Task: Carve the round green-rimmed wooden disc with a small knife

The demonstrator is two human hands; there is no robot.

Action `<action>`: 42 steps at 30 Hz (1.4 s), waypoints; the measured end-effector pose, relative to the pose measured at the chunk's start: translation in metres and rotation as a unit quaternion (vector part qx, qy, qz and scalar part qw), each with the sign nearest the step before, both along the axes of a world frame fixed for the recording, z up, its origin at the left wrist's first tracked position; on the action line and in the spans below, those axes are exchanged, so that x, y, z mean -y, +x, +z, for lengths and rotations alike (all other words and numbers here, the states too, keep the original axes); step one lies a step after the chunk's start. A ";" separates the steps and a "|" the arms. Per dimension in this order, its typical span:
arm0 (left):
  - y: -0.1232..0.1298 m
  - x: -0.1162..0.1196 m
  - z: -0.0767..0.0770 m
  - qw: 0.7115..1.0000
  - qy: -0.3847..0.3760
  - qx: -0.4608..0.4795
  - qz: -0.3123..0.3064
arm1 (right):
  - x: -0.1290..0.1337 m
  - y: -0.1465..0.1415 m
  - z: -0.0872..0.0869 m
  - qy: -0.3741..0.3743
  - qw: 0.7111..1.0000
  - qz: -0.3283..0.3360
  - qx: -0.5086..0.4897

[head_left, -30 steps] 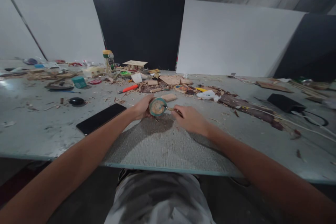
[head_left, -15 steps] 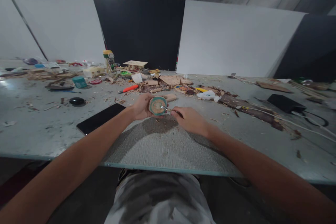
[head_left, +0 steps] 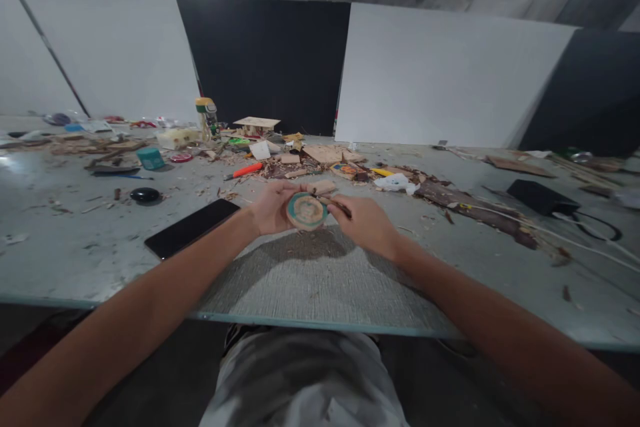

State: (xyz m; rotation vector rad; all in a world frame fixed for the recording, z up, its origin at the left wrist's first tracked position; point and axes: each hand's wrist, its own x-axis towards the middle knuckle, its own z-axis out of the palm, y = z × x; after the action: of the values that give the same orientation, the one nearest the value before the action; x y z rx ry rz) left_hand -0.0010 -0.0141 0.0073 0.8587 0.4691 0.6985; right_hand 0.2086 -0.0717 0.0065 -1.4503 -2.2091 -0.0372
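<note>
A round wooden disc [head_left: 307, 211] with a teal painted ring rests in my left hand [head_left: 273, 207], its face turned up toward me. My left fingers close around its far and left edge. In my right hand [head_left: 364, 223] is a slim carving tool [head_left: 338, 204] with a brown handle, pinched between thumb and fingers. The tool's tip lies at the upper right rim of the disc; whether it touches is too small to tell. Both hands are just above the table, over a grey textured mat [head_left: 295, 280].
A black phone [head_left: 193, 229] and a black mouse [head_left: 145, 195] lie to the left. Beyond the hands are an orange cutter [head_left: 245, 171], wood shavings and a white crumpled tissue [head_left: 397, 183]. Bark [head_left: 480, 213] and a black adapter [head_left: 543, 197] with cables are at right.
The disc has turned and shifted slightly right and toward me. The carving tool's tip has moved from the disc's face to its upper right rim.
</note>
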 end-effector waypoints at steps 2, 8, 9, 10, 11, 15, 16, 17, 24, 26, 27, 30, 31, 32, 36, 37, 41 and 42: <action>0.005 0.002 -0.002 1.000 0.015 0.013 0.009 | -0.002 0.002 -0.001 0.004 1.000 0.009 -0.019; 0.012 0.000 -0.007 0.992 0.093 0.019 0.087 | -0.003 0.002 0.000 0.027 0.997 0.004 -0.072; 0.011 0.000 -0.007 0.992 0.095 0.023 0.084 | -0.002 0.000 0.001 0.015 0.997 0.014 -0.070; 0.010 0.001 -0.006 0.992 0.095 0.031 0.073 | 0.000 -0.001 0.002 0.002 0.998 0.022 -0.064; 0.008 0.002 -0.005 0.993 0.093 0.040 0.054 | 0.001 -0.002 0.003 -0.008 0.998 0.024 -0.056; 0.005 0.005 -0.002 0.996 0.072 0.043 0.024 | 0.005 -0.005 0.004 -0.020 0.999 0.016 -0.033; 0.005 0.005 -0.001 0.997 0.065 0.032 0.036 | 0.005 -0.005 0.004 -0.020 0.999 0.015 -0.029; 0.006 0.004 -0.001 0.996 0.060 0.022 0.055 | 0.005 -0.005 0.003 -0.023 0.999 0.016 -0.025; 0.012 0.000 0.000 0.984 0.076 0.007 0.159 | 0.006 -0.006 -0.002 -0.045 0.998 0.001 0.042; 0.014 0.001 -0.001 0.981 0.098 0.007 0.166 | 0.008 -0.008 -0.003 -0.041 0.996 -0.020 0.072; 0.015 0.002 -0.002 0.979 0.109 0.007 0.169 | 0.009 -0.008 -0.002 -0.037 0.995 -0.033 0.090; 0.018 0.003 -0.003 0.974 0.125 0.001 0.187 | 0.012 -0.010 0.000 -0.029 0.989 -0.064 0.133; 0.019 0.003 -0.003 0.973 0.126 -0.002 0.191 | 0.013 -0.011 0.000 -0.027 0.988 -0.067 0.140; 0.020 0.002 -0.002 0.973 0.127 -0.002 0.192 | 0.014 -0.012 0.001 -0.025 0.987 -0.069 0.144; 0.019 0.001 -0.001 0.978 0.125 0.000 0.168 | 0.018 -0.013 0.003 -0.030 0.988 -0.067 0.138; 0.019 0.001 -0.001 0.979 0.123 -0.002 0.160 | 0.018 -0.014 0.003 -0.035 0.989 -0.062 0.129; 0.019 0.003 0.000 0.977 0.118 0.005 0.177 | 0.014 -0.012 -0.001 -0.052 0.996 -0.024 0.075; 0.020 0.004 0.000 0.975 0.118 0.012 0.189 | 0.013 -0.012 -0.001 -0.054 0.997 -0.017 0.061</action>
State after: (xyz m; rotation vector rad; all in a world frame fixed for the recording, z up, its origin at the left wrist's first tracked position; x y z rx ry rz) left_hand 0.0191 -0.0180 0.0078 0.9943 0.5418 1.1312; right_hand 0.1966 -0.0848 0.0051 -1.5811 -2.3162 -0.0185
